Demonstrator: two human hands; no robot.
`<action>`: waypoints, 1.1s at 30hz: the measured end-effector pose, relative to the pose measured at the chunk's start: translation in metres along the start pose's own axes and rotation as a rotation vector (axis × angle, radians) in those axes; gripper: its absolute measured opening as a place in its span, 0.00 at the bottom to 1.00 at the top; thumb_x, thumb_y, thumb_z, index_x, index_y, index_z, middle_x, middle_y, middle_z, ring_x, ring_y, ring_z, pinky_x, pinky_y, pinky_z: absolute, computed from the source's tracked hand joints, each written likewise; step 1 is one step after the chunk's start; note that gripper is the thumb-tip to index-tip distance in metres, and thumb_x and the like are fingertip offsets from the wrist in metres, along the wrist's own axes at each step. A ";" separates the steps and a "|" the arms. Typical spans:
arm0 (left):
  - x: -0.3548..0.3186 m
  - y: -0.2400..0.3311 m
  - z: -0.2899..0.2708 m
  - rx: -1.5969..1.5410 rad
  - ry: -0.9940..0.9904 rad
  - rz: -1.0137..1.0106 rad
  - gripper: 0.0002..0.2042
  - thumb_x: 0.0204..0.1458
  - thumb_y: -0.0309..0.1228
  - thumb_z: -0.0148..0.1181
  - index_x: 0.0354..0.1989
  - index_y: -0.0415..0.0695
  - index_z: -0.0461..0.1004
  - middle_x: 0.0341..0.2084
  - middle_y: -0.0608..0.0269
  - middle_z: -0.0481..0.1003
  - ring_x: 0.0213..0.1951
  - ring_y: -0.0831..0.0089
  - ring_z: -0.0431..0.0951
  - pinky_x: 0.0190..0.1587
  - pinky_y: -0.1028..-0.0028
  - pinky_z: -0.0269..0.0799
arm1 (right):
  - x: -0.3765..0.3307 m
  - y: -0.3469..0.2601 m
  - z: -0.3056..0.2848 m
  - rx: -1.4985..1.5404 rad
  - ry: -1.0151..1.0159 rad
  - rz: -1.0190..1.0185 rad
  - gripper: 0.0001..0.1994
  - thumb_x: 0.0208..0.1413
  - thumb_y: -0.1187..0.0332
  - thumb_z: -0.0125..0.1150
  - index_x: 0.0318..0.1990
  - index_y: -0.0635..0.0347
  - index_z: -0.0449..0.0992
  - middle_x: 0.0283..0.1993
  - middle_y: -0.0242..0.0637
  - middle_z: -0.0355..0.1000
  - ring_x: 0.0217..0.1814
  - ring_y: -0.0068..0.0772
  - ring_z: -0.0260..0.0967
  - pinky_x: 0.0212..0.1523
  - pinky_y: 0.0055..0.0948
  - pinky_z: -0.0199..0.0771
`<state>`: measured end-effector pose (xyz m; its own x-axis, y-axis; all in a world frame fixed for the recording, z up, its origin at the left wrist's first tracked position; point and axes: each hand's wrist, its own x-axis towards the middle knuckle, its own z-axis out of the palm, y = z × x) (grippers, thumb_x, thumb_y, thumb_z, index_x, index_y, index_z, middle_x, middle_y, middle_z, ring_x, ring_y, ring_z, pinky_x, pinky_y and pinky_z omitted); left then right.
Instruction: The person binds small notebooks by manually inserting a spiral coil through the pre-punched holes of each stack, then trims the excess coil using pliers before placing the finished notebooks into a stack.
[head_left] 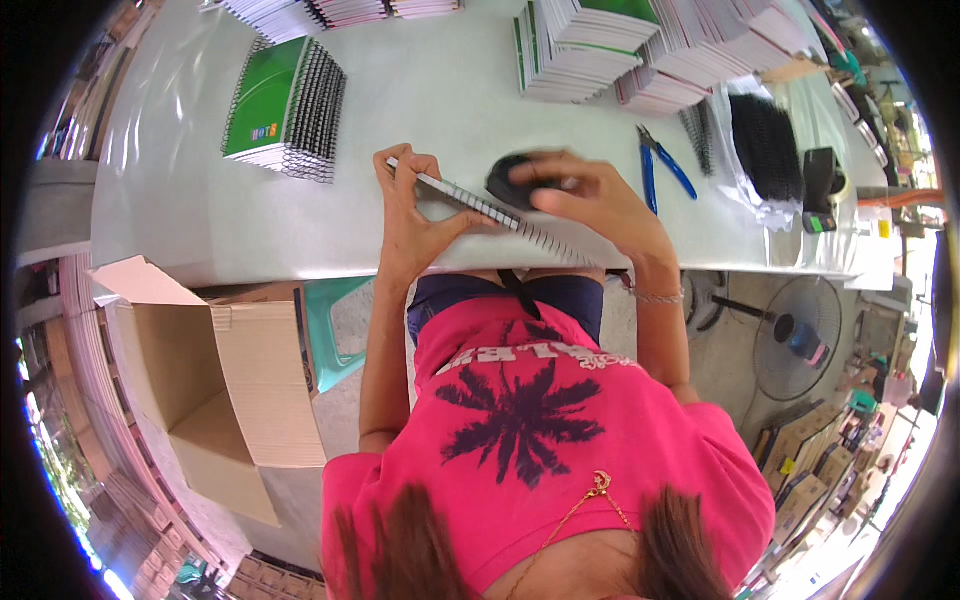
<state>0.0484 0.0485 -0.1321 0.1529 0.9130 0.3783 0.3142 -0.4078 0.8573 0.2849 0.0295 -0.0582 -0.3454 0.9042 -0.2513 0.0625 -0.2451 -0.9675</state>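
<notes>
pale and glossy, the bench [420, 90] runs across a cluttered workroom. just over its near edge, a thin notebook [455, 195] is held up off the surface, tilted and seen nearly edge-on, with a wire coil [550, 243] along its edge and sticking out past the lower right end. the left hand [402, 215] is clamped on the notebook, thumb near one end and fingers at the other. the right hand [605, 200] is blurred, its fingers bent over a dark rounded thing [508, 183] beside the notebook; whether they grip it, i cannot tell.

the step in hand looks like working the coil through the notebook's edge; the next move probably calls for a steady left hold and the coil kept in line with the holes.

farther out sit a stack of green notebooks [265, 100] at left, blue-handled pliers [648, 178] and a pile of black coils [762, 140] at right, and taller paper stacks [580, 60] behind.
</notes>
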 end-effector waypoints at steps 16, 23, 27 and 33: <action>-0.008 0.011 0.005 -0.026 -0.060 -0.014 0.37 0.28 0.28 0.80 0.48 0.45 0.60 0.44 0.55 0.57 0.54 0.57 0.61 0.56 0.61 0.61 | 0.009 0.001 0.000 -0.509 0.196 -0.162 0.21 0.49 0.57 0.71 0.47 0.59 0.82 0.59 0.45 0.70 0.59 0.39 0.66 0.60 0.35 0.64; -0.009 -0.001 0.004 -0.458 -0.104 -0.184 0.50 0.33 0.29 0.79 0.64 0.44 0.49 0.45 0.59 0.58 0.50 0.67 0.60 0.58 0.69 0.57 | -0.008 -0.013 0.004 0.081 -0.268 -0.187 0.23 0.48 0.58 0.72 0.50 0.60 0.81 0.63 0.46 0.67 0.64 0.39 0.63 0.65 0.36 0.59; -0.005 -0.009 0.003 -0.472 -0.202 -0.144 0.45 0.37 0.30 0.77 0.63 0.44 0.51 0.44 0.60 0.58 0.51 0.68 0.59 0.59 0.70 0.54 | -0.008 -0.018 0.007 -0.092 -0.297 -0.244 0.24 0.46 0.57 0.73 0.50 0.56 0.81 0.63 0.45 0.67 0.64 0.40 0.64 0.66 0.37 0.58; -0.008 -0.012 0.003 -0.487 -0.212 -0.124 0.43 0.38 0.30 0.75 0.62 0.43 0.53 0.48 0.59 0.59 0.53 0.67 0.59 0.61 0.71 0.52 | 0.000 -0.018 0.011 -0.204 -0.069 -0.127 0.23 0.47 0.54 0.72 0.49 0.56 0.82 0.61 0.45 0.68 0.63 0.40 0.64 0.65 0.37 0.58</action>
<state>0.0463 0.0463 -0.1469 0.3441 0.9106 0.2288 -0.1212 -0.1986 0.9726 0.2733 0.0304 -0.0404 -0.4249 0.8957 -0.1312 0.1993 -0.0488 -0.9787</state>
